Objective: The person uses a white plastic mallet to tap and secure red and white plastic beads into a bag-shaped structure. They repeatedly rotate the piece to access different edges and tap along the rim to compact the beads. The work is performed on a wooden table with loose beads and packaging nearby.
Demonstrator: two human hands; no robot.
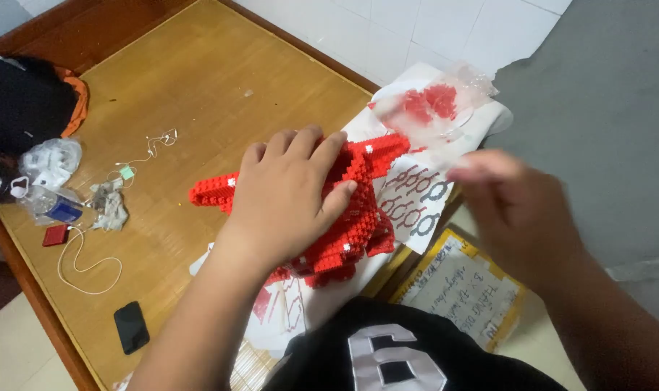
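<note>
My left hand point(290, 195) lies palm down on a red model built of small bricks point(358, 217), gripping its top. The model rests on white printed instruction sheets point(416, 210) at the edge of a wooden table point(199, 80). My right hand point(514, 206) hovers to the right of the model, blurred by motion, its fingers drawn together; whether a small piece sits between them I cannot tell. Just beyond it lies a clear plastic bag with loose red bricks point(434, 105).
A black phone point(131, 327), a white cable point(83, 261), a small red item point(54, 234), a crumpled plastic bottle point(51, 203) and white wrappers point(51, 161) sit on the table's left. Dark clothing point(18, 108) lies at the far left. A yellow-edged package point(463, 289) rests beside my lap.
</note>
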